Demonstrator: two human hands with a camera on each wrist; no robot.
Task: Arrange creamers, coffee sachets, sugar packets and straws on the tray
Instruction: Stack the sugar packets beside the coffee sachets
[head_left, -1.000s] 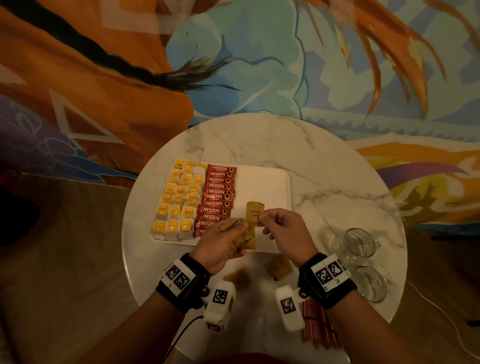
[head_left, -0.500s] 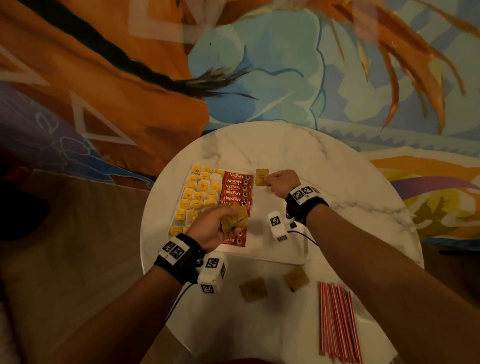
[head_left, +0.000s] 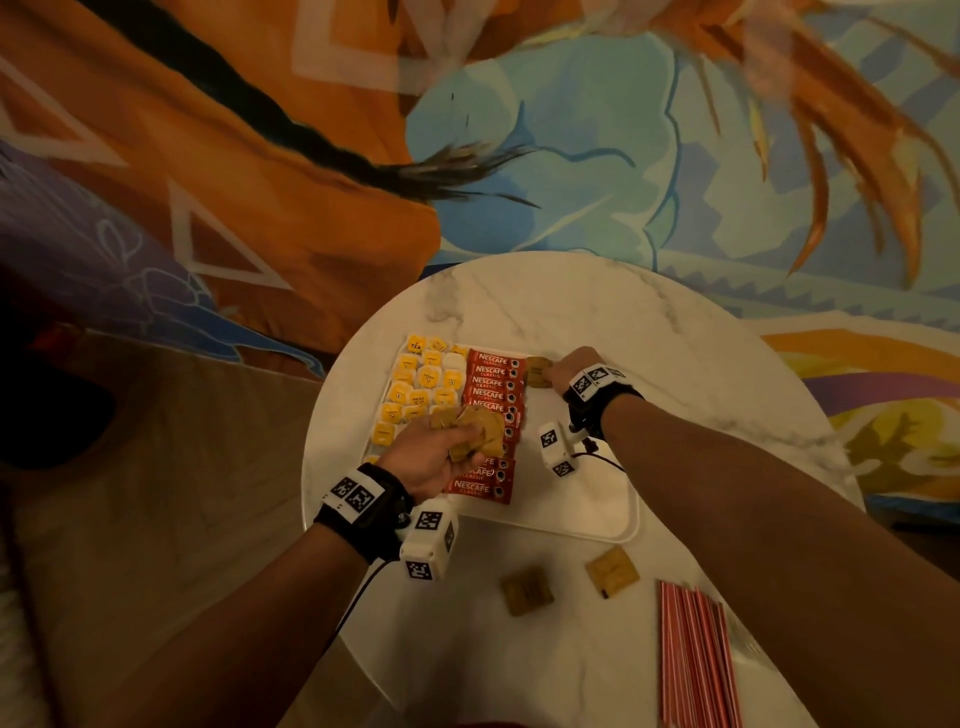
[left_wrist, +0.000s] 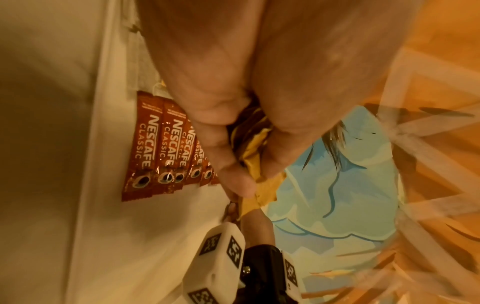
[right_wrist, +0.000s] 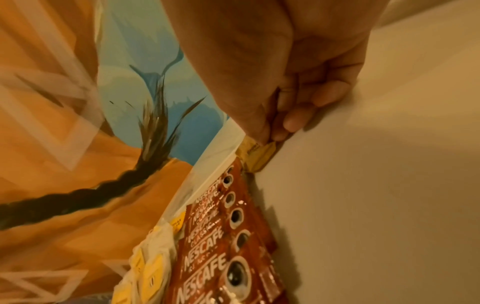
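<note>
A white tray (head_left: 597, 514) on the round marble table holds yellow-lidded creamers (head_left: 421, 384) on its left side and a column of red Nescafe coffee sachets (head_left: 491, 384) beside them. My right hand (head_left: 563, 371) pinches one brown sugar packet (head_left: 539, 372) (right_wrist: 259, 156) down at the tray's far end, just right of the top sachet. Over the sachets, my left hand (head_left: 447, 447) grips a bundle of brown sugar packets (head_left: 480, 428) (left_wrist: 254, 156). Two more sugar packets (head_left: 527, 590) (head_left: 613, 570) lie on the table in front of the tray. Red straws (head_left: 696, 660) lie at the near right.
The right half of the tray is bare white. The marble table (head_left: 675, 338) has open surface at the far and right sides. A colourful patterned cloth (head_left: 519, 130) lies beyond the table, and wooden floor (head_left: 156, 493) is at the left.
My right hand has carried one sugar packet from the middle of the tray to its far end beside the top sachet. The left hand keeps its bundle, and the view has shifted.
</note>
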